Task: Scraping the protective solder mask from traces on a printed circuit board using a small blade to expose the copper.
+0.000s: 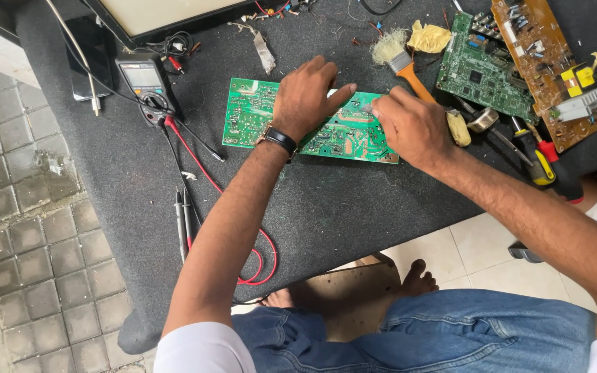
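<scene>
On the dark grey worktop [354,207], a green circuit board [250,114] lay flat, with both hands set upon it. The left hand [305,97], a black watch at its wrist, rested palm-down across the middle of the board, fingers spread and released, pinning it rather than gripping it. The right hand [412,128] was curled at the board's right end, fingertips pressed to the surface; whether they pinched a small part could not be told. An orange-handled brush [405,69] lay just behind that hand, touching nothing else of note. A multimeter [148,84] sat well to the left, its red lead [222,193] trailing toward the worktop's near edge. Two further boards, one green [481,69] and one brown [547,62], lay to the far right, with screwdrivers [544,162] near them.

In my judgement, the work on the board would go best with the left hand kept flat and steady, so the board could not slide, and with the right fingertips working lightly, clear of the soldered points.
</scene>
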